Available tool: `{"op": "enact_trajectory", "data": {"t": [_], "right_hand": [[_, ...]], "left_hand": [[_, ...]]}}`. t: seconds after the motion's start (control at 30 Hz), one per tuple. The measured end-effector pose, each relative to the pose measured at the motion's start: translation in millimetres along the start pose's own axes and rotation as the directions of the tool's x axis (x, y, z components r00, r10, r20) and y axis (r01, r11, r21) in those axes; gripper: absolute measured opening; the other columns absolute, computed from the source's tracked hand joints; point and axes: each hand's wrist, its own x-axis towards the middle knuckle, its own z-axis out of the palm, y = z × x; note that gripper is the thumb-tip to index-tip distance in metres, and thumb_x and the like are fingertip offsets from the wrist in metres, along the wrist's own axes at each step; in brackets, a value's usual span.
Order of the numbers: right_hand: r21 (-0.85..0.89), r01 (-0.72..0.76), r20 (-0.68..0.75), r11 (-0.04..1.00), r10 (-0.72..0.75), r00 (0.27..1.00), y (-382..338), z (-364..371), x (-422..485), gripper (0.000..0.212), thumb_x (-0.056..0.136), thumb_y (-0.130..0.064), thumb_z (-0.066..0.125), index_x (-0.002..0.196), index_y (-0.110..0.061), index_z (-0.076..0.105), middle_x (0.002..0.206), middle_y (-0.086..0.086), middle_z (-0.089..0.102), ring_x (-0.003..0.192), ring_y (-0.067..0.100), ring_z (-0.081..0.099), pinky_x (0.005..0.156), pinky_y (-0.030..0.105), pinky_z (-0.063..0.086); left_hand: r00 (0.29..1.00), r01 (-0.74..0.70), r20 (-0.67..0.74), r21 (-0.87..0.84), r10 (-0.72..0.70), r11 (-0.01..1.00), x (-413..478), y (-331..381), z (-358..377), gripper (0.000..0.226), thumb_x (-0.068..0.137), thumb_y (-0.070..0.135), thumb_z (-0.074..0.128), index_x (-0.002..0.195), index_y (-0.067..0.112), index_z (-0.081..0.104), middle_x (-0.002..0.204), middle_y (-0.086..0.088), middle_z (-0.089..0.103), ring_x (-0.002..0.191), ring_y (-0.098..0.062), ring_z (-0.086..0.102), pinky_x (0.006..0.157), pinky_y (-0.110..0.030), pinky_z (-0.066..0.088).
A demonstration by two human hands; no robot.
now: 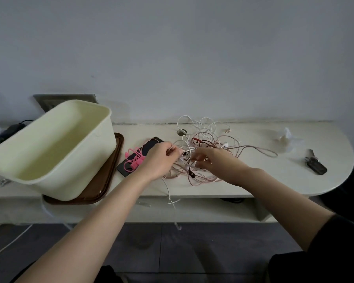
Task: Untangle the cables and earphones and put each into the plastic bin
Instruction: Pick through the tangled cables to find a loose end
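Note:
A tangle of white, red and pinkish cables and earphones [211, 139] lies on the pale table [253, 180], with one white end hanging over the front edge. My left hand [159, 160] pinches a white cable at the tangle's left side. My right hand [217, 162] reaches into the middle of the tangle, fingers curled around thin wires. A pale yellow plastic bin [49, 148] sits at the left with nothing in it, resting on a brown tray [108, 180]. A pink cable [134, 160] lies on a dark phone [149, 148] between bin and tangle.
A crumpled tissue [286, 137] and a key with a black fob [315, 164] lie at the table's right end. A wall runs right behind the table. Dark objects [10, 129] sit behind the bin at far left.

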Motion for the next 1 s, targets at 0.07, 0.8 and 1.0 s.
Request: {"op": "enact_trajectory", "data": {"t": [0.07,0.8,1.0], "right_hand": [[-0.008,0.001,-0.038,1.000,-0.001,0.999,0,0,1,0.012,0.093,-0.023,0.055,0.100,-0.020,0.064,0.089,-0.008,0.063,0.079,0.013,0.056,0.071,0.025,0.040],[0.188,0.028,-0.344,0.982,0.039,0.938,-13,-8,4,0.018,0.095,-0.019,0.053,0.082,-0.008,0.060,0.079,-0.003,0.058,0.067,0.003,0.052,0.060,0.013,0.037],[0.613,0.105,-0.373,0.783,0.169,0.912,-28,-21,6,0.024,0.097,-0.006,0.043,0.084,-0.018,0.059,0.067,-0.005,0.054,0.057,0.001,0.048,0.056,0.012,0.039]], "left_hand": [[1.000,0.018,0.011,-0.005,-0.017,1.000,-1,-1,0,0.029,0.095,0.024,0.053,0.086,-0.003,0.056,0.073,-0.008,0.050,0.071,-0.020,0.049,0.071,-0.037,0.043],[0.999,-0.045,-0.006,-0.099,0.045,0.994,-4,3,8,0.011,0.095,0.013,0.050,0.090,0.005,0.054,0.076,0.002,0.061,0.058,-0.006,0.042,0.050,-0.013,0.035],[0.976,-0.083,0.201,-0.033,0.088,0.996,-12,1,20,0.014,0.089,0.007,0.059,0.076,0.013,0.057,0.068,0.004,0.062,0.055,0.007,0.049,0.054,-0.010,0.035]]}}
